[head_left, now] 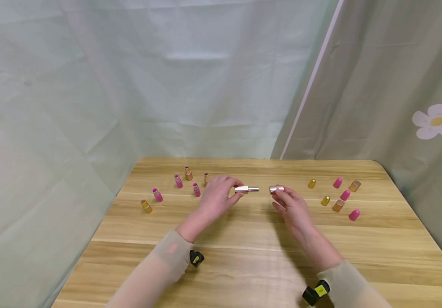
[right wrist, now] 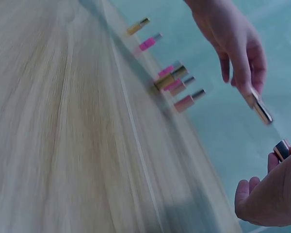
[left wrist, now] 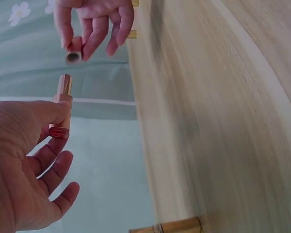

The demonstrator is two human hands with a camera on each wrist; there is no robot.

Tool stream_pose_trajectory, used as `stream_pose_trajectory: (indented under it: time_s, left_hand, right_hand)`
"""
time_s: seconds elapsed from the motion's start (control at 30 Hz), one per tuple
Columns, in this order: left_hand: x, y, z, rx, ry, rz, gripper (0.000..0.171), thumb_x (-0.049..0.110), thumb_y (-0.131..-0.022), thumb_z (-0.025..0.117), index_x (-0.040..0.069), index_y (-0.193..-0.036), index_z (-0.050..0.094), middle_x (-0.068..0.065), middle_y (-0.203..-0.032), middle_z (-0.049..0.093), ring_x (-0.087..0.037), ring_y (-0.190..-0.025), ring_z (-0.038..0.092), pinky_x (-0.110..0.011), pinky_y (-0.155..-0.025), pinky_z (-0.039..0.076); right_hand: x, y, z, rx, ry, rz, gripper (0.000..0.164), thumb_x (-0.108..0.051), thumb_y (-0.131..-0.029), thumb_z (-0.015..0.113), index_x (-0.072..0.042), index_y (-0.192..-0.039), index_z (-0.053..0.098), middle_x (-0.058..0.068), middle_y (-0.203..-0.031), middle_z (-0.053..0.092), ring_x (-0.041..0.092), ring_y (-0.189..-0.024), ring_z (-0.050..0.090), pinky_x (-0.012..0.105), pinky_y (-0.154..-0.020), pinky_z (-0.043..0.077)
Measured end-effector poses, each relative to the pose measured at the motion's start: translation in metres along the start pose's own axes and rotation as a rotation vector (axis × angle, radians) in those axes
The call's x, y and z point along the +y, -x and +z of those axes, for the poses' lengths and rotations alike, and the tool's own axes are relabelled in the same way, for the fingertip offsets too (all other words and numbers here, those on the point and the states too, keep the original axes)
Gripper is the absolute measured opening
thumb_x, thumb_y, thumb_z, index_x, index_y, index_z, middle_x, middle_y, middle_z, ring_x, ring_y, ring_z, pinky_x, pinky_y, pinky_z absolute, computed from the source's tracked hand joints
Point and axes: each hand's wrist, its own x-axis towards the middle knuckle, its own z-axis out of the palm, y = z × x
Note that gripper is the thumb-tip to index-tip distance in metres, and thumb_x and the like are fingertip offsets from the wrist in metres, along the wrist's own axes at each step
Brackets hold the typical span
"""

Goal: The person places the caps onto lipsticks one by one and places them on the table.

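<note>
My left hand [head_left: 217, 194] pinches a rose-gold lipstick tube [head_left: 242, 189] between thumb and fingers, its slim inner barrel pointing right. In the left wrist view, the lipstick tube [left wrist: 63, 108] shows a red label on its base end. Across a small gap, my right hand [head_left: 295, 210] holds a rose-gold lipstick cap [head_left: 276, 189]. The cap's hollow mouth [left wrist: 73, 57] faces the barrel in the left wrist view. Both pieces are held above the wooden table and do not touch. The right wrist view shows the cap [right wrist: 282, 150] partly covered by the fingers.
Several uncapped lipstick tubes stand on the left of the table [head_left: 240, 265], among them a gold one [head_left: 146, 206], a pink one [head_left: 157, 195] and a copper one [head_left: 188, 173]. On the right are several caps: gold [head_left: 311, 184], pink [head_left: 354, 215], copper [head_left: 338, 205]. A curtain [head_left: 213, 85] hangs behind.
</note>
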Motion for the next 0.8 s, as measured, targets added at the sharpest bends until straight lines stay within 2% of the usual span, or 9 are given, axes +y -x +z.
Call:
stream_pose_trajectory:
  time_s: [0.13, 0.23, 0.47, 0.8]
  left_hand:
    - [0.004, -0.003, 0.004, -0.015, 0.004, -0.004, 0.02, 0.027, -0.092, 0.079, 0.021, -0.111, 0.073, 0.003, -0.11, 0.068, -0.023, -0.109, 0.059, -0.045, -0.101, 0.043]
    - [0.007, -0.004, 0.005, -0.017, 0.01, -0.004, 0.02, 0.027, -0.092, 0.079, 0.021, -0.111, 0.073, 0.002, -0.11, 0.068, -0.022, -0.107, 0.059, -0.045, -0.099, 0.044]
    - [0.008, -0.004, 0.008, -0.014, 0.015, -0.009, 0.019, 0.029, -0.093, 0.077, 0.022, -0.11, 0.073, 0.002, -0.108, 0.068, -0.02, -0.104, 0.058, -0.044, -0.095, 0.045]
    - [0.01, -0.004, 0.01, -0.005, 0.005, -0.005, 0.019, 0.029, -0.093, 0.078, 0.022, -0.111, 0.073, 0.004, -0.108, 0.067, -0.021, -0.104, 0.058, -0.043, -0.093, 0.046]
  right_hand:
    - [0.003, 0.001, 0.01, -0.006, 0.0, 0.002, 0.025, -0.009, -0.102, 0.061, 0.0, -0.124, 0.054, -0.007, -0.095, 0.072, 0.012, -0.099, 0.065, 0.044, -0.108, 0.043]
    - [0.006, 0.001, 0.015, -0.006, -0.004, -0.003, 0.022, -0.009, -0.101, 0.063, -0.001, -0.121, 0.056, -0.006, -0.095, 0.073, 0.014, -0.101, 0.065, 0.048, -0.11, 0.042]
    - [0.01, 0.001, 0.019, 0.006, -0.021, 0.003, 0.015, -0.009, -0.1, 0.065, -0.005, -0.114, 0.06, -0.006, -0.094, 0.074, 0.015, -0.1, 0.066, 0.049, -0.109, 0.042]
    - [0.013, 0.0, 0.02, 0.008, -0.017, -0.003, 0.019, -0.009, -0.1, 0.065, -0.003, -0.117, 0.059, -0.005, -0.096, 0.073, 0.015, -0.1, 0.066, 0.048, -0.108, 0.043]
